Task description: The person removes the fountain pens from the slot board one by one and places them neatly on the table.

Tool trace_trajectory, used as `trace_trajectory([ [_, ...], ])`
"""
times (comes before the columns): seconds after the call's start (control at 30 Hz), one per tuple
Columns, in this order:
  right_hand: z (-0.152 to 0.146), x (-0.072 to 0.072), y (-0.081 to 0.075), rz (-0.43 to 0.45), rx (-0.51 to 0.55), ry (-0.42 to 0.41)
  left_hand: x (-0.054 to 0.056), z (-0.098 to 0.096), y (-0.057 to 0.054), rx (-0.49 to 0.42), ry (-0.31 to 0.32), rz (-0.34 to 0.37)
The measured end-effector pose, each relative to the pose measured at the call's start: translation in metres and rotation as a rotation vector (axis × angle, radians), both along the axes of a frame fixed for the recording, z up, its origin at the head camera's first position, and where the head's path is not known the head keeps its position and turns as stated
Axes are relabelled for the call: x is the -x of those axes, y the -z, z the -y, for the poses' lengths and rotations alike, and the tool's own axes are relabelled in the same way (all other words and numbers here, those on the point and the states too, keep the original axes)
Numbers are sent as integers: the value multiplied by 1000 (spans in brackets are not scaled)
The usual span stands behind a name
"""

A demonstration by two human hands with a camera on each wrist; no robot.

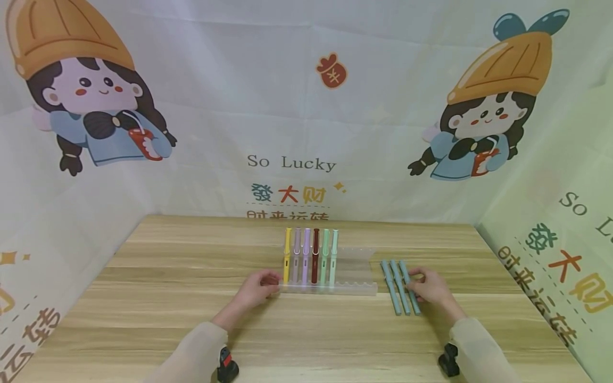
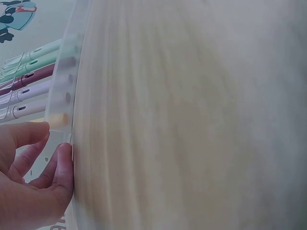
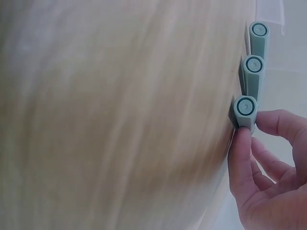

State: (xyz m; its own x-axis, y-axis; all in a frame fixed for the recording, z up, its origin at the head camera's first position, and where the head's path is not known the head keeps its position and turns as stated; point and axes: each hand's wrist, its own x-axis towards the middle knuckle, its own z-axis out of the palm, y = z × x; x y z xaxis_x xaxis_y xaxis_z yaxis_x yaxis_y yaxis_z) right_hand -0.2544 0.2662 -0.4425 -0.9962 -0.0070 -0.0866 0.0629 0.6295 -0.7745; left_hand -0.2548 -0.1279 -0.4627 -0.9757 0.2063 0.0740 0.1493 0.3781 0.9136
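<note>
A clear pen rack (image 1: pixel 356 289) stands on the table, several pens upright in its left part: a yellow pen (image 1: pixel 287 255), a dark red pen (image 1: pixel 315 256), and purple and green ones. My left hand (image 1: pixel 261 287) holds the rack's left end, thumb and fingertips at its corner beside the yellow pen, also seen in the left wrist view. To the right of the rack lie three blue-grey pens (image 1: pixel 394 290) side by side. At the rightmost blue-grey pen (image 3: pixel 246 106), my right hand (image 1: pixel 429 287) pinches its sides between thumb and fingers.
Wood-grain table (image 1: pixel 306 340) extends around the rack and pens. A printed white cloth (image 1: pixel 215 106) hangs behind the table and along both sides. Each wrist wears a black camera mount, such as the left mount (image 1: pixel 227 367).
</note>
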Motion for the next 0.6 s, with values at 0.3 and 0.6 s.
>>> trace_trajectory([
  [0.3, 0, 0, 1, -7, 19, 16, 0, 0, 1, -1, 3, 0],
  [0.6, 9, -4, -7, -163, 44, 44, 0, 0, 0, -5, -2, 4],
])
